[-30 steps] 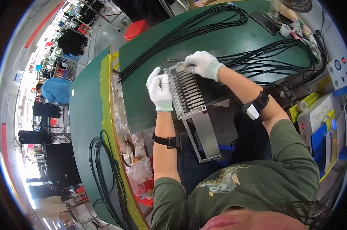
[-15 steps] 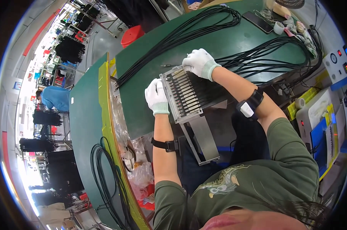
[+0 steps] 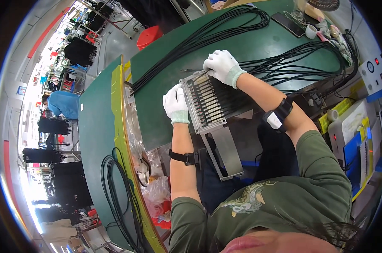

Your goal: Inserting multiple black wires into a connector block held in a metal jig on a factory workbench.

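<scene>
A metal fixture (image 3: 194,119) with a row of silver cable connectors (image 3: 208,100) lies slanted at the near edge of the green table. My left hand (image 3: 175,103), in a white glove, is closed at the fixture's upper left edge, fingers curled against the frame. Over the fixture's far end, my gloved right hand (image 3: 223,66) pinches a black cable; its fingers partly hide the cable's end. Black cables (image 3: 279,67) run from the connectors side, passing under my right wrist, to the right across the table.
A long bundle of black cables (image 3: 195,42) lies across the back of the table. A phone (image 3: 288,24) and white tape roll (image 3: 311,31) sit at the far right. Coiled cable (image 3: 108,189) rests on the left table. A red stool (image 3: 149,37) stands beyond.
The whole view has shifted slightly to the right. Both hands stay at nearly the same spots on the fixture, with only small finger movement at the right hand.
</scene>
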The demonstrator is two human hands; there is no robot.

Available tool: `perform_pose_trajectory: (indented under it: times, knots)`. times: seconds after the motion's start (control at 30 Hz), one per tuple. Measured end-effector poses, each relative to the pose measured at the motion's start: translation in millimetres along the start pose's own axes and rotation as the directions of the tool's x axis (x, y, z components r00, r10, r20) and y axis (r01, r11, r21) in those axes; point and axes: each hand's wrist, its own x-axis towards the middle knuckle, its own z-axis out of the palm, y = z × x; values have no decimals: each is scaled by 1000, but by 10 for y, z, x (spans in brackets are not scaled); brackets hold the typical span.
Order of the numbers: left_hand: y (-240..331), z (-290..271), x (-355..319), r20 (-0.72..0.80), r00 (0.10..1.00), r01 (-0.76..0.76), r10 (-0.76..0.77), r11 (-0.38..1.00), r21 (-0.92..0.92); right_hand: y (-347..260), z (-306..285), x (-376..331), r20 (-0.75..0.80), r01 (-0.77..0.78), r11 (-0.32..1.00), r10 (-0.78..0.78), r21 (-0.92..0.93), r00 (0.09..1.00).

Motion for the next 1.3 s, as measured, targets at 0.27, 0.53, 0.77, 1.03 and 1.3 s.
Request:
perform_pose_trajectory:
  times: [0.27, 0.53, 0.77, 1.03, 1.3]
  knots:
    - [23, 0, -28, 45, 999, 20, -20, 1000, 17, -28, -10, -39, -7, 7, 998, -7, -56, 1000]
    - [36, -16, 1, 112, 993, -32, 30, 999, 17, -57, 2, -32, 111, -32, 999, 34, -18, 993]
    - [253, 40, -53, 334, 887, -439, 321, 811, 387, -77, 34, -92, 155, 117, 978, -90, -173, 984]
    - [157, -65, -80, 367, 902, -371, 228, 843, 389, -32, 191, 45, 151, -235, 950, 268, -206, 951]
    - [85, -59, -31, -4, 991, -131, 131, 989, -63, 175, 61, 23, 4, -141, 988, 141, 68, 990]
